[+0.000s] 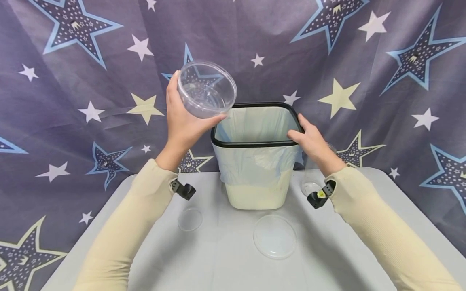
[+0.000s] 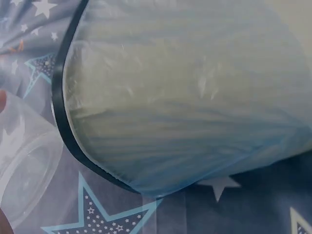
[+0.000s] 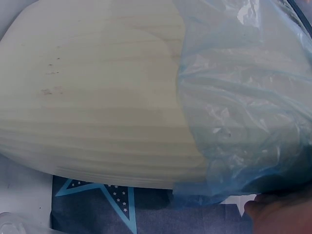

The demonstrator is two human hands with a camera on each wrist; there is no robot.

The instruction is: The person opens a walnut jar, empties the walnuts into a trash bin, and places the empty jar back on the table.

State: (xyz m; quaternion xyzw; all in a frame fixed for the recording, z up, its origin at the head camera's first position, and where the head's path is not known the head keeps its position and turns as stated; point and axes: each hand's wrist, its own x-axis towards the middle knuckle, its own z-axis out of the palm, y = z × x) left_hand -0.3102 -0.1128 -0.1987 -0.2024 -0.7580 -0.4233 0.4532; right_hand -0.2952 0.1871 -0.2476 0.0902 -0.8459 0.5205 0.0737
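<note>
In the head view my left hand (image 1: pixel 182 113) grips a clear round plastic container (image 1: pixel 207 91), tilted, above the left side of a cream trash can (image 1: pixel 258 196). My right hand (image 1: pixel 313 141) holds the can's black rim (image 1: pixel 256 144) at its right corner. A thin bluish bag (image 1: pixel 262 161) lines the can and hangs over its outside. The container (image 2: pixel 31 165) shows at the left edge of the left wrist view, beside the rim. Part of my right hand (image 3: pixel 285 214) appears low in the right wrist view, under the bag.
On the grey table (image 1: pixel 225 258) lie a small clear round lid (image 1: pixel 190 219) and a larger clear lid (image 1: pixel 274 237). A tall clear container (image 1: pixel 311 182) stands right of the can, partly hidden by my right wrist. Behind hangs a star-patterned cloth (image 1: pixel 236 24).
</note>
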